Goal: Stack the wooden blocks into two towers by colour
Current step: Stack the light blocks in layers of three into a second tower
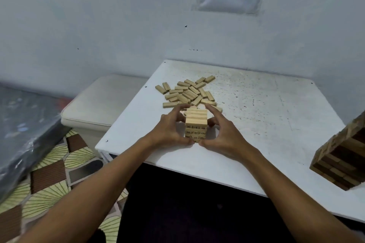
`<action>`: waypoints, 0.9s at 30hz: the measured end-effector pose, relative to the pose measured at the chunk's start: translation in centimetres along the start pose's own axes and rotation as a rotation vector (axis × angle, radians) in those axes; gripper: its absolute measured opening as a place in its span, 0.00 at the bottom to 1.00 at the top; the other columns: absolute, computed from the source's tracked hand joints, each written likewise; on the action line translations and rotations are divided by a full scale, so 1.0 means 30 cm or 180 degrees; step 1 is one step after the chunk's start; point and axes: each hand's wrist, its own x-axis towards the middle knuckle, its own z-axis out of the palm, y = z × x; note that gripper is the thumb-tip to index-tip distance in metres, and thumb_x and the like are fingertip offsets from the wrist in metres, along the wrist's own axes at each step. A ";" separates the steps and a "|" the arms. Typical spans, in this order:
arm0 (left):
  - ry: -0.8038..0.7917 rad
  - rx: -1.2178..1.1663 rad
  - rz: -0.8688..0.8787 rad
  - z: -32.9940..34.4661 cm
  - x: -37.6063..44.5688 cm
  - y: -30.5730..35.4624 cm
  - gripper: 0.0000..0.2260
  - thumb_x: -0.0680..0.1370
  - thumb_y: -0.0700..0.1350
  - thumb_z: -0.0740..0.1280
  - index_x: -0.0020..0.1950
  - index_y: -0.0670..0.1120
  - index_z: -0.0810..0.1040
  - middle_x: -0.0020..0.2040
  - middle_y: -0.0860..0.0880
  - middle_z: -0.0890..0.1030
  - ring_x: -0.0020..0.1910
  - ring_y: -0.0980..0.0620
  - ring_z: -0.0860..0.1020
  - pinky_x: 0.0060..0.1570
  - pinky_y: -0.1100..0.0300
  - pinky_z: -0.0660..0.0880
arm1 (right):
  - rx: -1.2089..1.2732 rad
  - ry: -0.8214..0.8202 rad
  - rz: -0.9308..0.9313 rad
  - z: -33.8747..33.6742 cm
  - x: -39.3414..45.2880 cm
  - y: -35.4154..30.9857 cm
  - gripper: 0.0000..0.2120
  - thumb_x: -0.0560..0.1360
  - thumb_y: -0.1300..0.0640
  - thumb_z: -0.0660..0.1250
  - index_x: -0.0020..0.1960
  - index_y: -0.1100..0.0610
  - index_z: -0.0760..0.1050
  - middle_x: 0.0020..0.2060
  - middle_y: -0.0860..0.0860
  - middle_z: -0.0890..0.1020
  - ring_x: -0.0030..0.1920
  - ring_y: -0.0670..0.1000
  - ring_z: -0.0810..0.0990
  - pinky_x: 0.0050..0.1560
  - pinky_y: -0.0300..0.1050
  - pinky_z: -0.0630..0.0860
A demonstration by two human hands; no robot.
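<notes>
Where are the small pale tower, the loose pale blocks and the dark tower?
Pale tower (pixel 196 124), head view, front face.
Loose pale blocks (pixel 188 92), head view, pile's middle.
Dark tower (pixel 343 156), head view, left side.

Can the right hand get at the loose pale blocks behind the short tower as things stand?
Probably yes. The right hand cups the pale tower, and the loose blocks lie uncovered just beyond it on the table, with nothing between.

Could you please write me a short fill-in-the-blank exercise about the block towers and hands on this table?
1. Both hands, the left hand and the right hand, flank the ____ coloured tower.
2. The loose blocks lie ____ that tower, toward the wall.
3. The dark tower stands at the table's ____ edge.

Missing words: light; behind; right
</notes>
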 end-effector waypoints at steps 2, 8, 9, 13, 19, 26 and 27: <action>0.0133 0.0063 -0.0083 -0.041 -0.034 -0.024 0.43 0.57 0.55 0.77 0.68 0.63 0.62 0.52 0.56 0.80 0.58 0.54 0.78 0.60 0.50 0.75 | 0.0034 -0.0105 -0.0081 0.039 0.026 -0.030 0.48 0.65 0.59 0.77 0.77 0.42 0.55 0.52 0.46 0.79 0.56 0.43 0.77 0.46 0.22 0.70; 0.0461 0.0161 -0.0305 -0.164 -0.131 -0.088 0.41 0.57 0.54 0.77 0.67 0.65 0.62 0.52 0.57 0.80 0.59 0.56 0.77 0.64 0.49 0.72 | 0.0222 -0.0388 -0.0221 0.162 0.104 -0.118 0.45 0.66 0.62 0.76 0.74 0.40 0.58 0.51 0.44 0.79 0.52 0.35 0.76 0.43 0.23 0.71; 0.0498 0.0182 -0.0355 -0.183 -0.144 -0.100 0.42 0.57 0.54 0.77 0.67 0.64 0.62 0.52 0.56 0.80 0.59 0.55 0.77 0.64 0.48 0.71 | 0.0240 -0.0432 -0.0230 0.181 0.116 -0.127 0.45 0.66 0.62 0.76 0.74 0.40 0.58 0.50 0.45 0.79 0.52 0.36 0.76 0.42 0.24 0.72; 0.0625 0.0165 -0.0481 -0.251 -0.191 -0.136 0.45 0.54 0.57 0.76 0.69 0.59 0.63 0.53 0.52 0.81 0.57 0.54 0.79 0.63 0.50 0.72 | 0.0246 -0.0599 -0.0309 0.260 0.164 -0.162 0.47 0.65 0.60 0.76 0.76 0.43 0.56 0.52 0.46 0.79 0.55 0.41 0.76 0.45 0.29 0.74; 0.0758 0.0136 -0.0648 -0.318 -0.251 -0.166 0.45 0.55 0.57 0.75 0.70 0.55 0.63 0.53 0.53 0.80 0.59 0.51 0.77 0.66 0.45 0.70 | 0.0255 -0.0756 -0.0410 0.340 0.212 -0.206 0.46 0.65 0.59 0.76 0.77 0.44 0.57 0.52 0.44 0.79 0.55 0.43 0.77 0.50 0.29 0.73; 0.0758 0.0165 -0.0725 -0.333 -0.268 -0.166 0.46 0.57 0.54 0.77 0.72 0.53 0.61 0.55 0.49 0.79 0.61 0.50 0.76 0.66 0.46 0.70 | 0.0327 -0.0868 -0.0428 0.353 0.227 -0.215 0.47 0.66 0.60 0.76 0.77 0.44 0.55 0.53 0.46 0.79 0.55 0.40 0.76 0.52 0.32 0.73; 0.0759 0.0164 -0.0731 -0.332 -0.268 -0.166 0.46 0.58 0.52 0.78 0.72 0.53 0.61 0.55 0.49 0.79 0.61 0.50 0.76 0.66 0.46 0.70 | 0.0344 -0.0876 -0.0426 0.352 0.226 -0.214 0.47 0.66 0.59 0.76 0.77 0.44 0.54 0.53 0.46 0.79 0.55 0.42 0.76 0.54 0.34 0.73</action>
